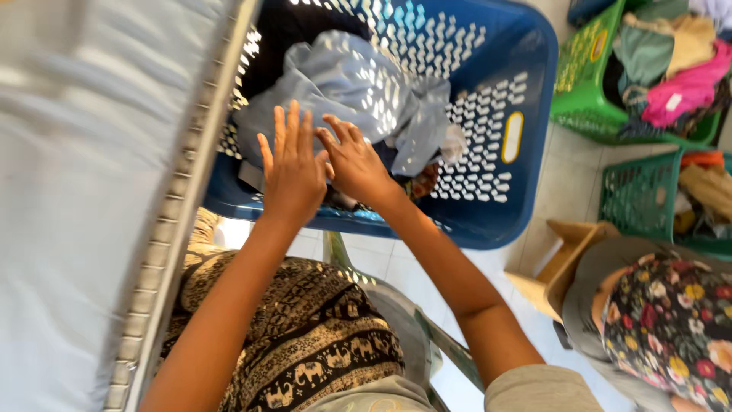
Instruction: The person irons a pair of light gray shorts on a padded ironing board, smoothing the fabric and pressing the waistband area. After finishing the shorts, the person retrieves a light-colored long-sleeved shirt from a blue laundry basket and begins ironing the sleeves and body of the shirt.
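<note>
The floor is pale tile, with a grey padded board along one side. The left hand [293, 172] lies flat with fingers spread wide, holding nothing, just touching the right hand [357, 162], whose fingers curl down into the clothes. Just past the fingertips sits a crumpled light blue cloth [358, 88] in the big blue plastic basket [518, 183]. It is best to grab one piece only and lift slowly. Farther off stands a green plastic basket [583, 84] of clothes.
</note>
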